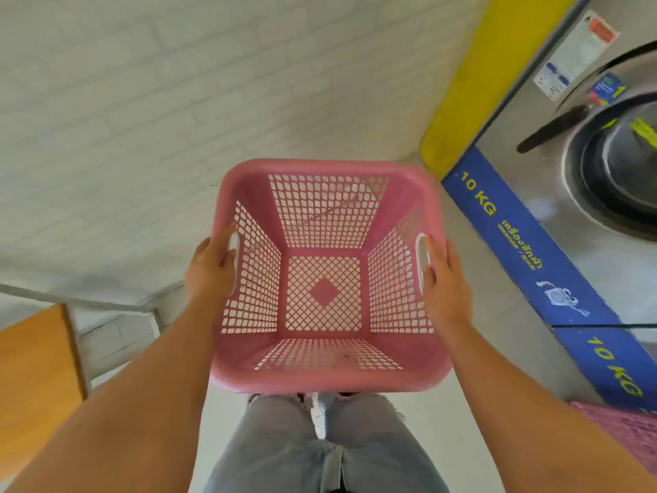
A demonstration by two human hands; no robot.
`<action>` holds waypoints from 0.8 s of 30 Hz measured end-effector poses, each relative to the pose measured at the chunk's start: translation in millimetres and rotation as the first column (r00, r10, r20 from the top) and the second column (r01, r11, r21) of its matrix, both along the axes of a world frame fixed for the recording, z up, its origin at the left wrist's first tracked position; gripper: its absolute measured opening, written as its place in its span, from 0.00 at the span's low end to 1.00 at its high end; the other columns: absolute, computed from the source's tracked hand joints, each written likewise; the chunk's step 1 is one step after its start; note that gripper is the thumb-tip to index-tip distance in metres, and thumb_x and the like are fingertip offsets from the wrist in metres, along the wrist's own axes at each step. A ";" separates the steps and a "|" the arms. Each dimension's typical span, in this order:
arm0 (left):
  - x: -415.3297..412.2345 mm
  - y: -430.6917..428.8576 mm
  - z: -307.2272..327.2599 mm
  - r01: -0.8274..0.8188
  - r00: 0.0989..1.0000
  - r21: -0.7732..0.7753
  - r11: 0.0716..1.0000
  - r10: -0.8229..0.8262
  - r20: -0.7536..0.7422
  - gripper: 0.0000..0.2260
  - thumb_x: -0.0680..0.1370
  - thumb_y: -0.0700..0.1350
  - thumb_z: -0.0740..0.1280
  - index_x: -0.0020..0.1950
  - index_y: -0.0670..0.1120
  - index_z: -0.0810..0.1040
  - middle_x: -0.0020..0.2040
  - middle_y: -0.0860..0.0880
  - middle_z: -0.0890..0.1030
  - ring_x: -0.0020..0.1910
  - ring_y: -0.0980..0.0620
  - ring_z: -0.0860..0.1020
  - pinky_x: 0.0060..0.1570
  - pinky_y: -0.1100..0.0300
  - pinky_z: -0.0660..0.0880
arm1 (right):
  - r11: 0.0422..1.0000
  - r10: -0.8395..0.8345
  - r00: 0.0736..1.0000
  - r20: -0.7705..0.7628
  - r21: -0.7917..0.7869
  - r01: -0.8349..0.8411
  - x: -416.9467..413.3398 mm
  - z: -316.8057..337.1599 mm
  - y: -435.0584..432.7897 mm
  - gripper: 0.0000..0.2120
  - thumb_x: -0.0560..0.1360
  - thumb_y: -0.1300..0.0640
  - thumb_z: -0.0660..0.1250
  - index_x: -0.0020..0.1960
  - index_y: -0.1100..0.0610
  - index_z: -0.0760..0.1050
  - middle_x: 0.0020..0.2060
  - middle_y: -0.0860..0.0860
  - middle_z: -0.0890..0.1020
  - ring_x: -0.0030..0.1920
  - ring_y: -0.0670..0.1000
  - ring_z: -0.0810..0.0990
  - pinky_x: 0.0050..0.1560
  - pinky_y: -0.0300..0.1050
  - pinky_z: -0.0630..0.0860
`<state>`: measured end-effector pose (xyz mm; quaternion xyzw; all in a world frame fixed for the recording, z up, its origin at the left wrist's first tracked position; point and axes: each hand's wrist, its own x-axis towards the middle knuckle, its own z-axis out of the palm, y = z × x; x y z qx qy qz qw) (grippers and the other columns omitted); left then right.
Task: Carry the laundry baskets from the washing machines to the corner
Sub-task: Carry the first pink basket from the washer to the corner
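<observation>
I hold an empty pink laundry basket [325, 377] with mesh walls in front of my body, above the floor. My left hand [209, 268] grips its left handle slot and my right hand [442, 279] grips the right one. A washing machine [554, 193] with a steel front and a blue "10 KG" base stands close on the right. Part of a second pink basket [625, 432] shows at the lower right edge, next to the machines.
A white brick wall [177, 101] rises ahead, meeting a yellow panel [462, 83] beside the machine. A wooden table edge [35, 378] sits at the lower left. Grey floor [458, 250] runs between the basket and the machines. My jeans-clad legs are below the basket.
</observation>
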<state>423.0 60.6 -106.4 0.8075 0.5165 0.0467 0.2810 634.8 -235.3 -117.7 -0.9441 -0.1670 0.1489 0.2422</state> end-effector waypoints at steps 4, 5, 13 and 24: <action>-64.7 22.1 -3.9 -0.142 0.990 -0.013 0.990 0.142 0.019 0.21 0.81 0.45 0.59 0.71 0.64 0.67 0.64 0.48 0.76 0.56 0.43 0.78 0.47 0.55 0.72 | 0.988 0.152 0.988 0.011 0.001 -0.152 -27.2 2.1 54.0 0.24 0.82 0.55 0.55 0.75 0.39 0.59 0.78 0.51 0.56 0.67 0.62 0.72 0.57 0.57 0.74; -80.4 27.6 -4.7 -0.165 0.986 -0.016 0.986 0.165 0.026 0.21 0.81 0.45 0.59 0.70 0.65 0.67 0.64 0.48 0.76 0.55 0.43 0.78 0.48 0.54 0.74 | 0.983 0.185 0.983 0.012 0.000 -0.185 -35.8 2.0 67.0 0.24 0.82 0.55 0.54 0.76 0.39 0.59 0.78 0.51 0.56 0.68 0.62 0.72 0.57 0.57 0.75; -197.9 72.9 -16.7 -0.330 0.942 -0.059 0.942 0.332 0.038 0.21 0.81 0.45 0.59 0.70 0.65 0.67 0.66 0.50 0.75 0.57 0.44 0.78 0.51 0.51 0.76 | 0.936 0.352 0.936 -0.002 -0.024 -0.352 -113.9 -11.6 159.9 0.23 0.83 0.53 0.52 0.76 0.37 0.55 0.79 0.50 0.53 0.62 0.60 0.78 0.52 0.55 0.79; -289.7 110.7 -48.8 -0.491 0.871 -0.072 0.868 0.492 -0.004 0.22 0.79 0.41 0.61 0.68 0.64 0.71 0.67 0.52 0.76 0.57 0.43 0.78 0.50 0.53 0.74 | 0.886 0.463 0.886 0.009 -0.041 -0.463 -185.8 -50.1 236.5 0.22 0.83 0.51 0.51 0.76 0.38 0.56 0.79 0.51 0.55 0.60 0.61 0.79 0.48 0.53 0.80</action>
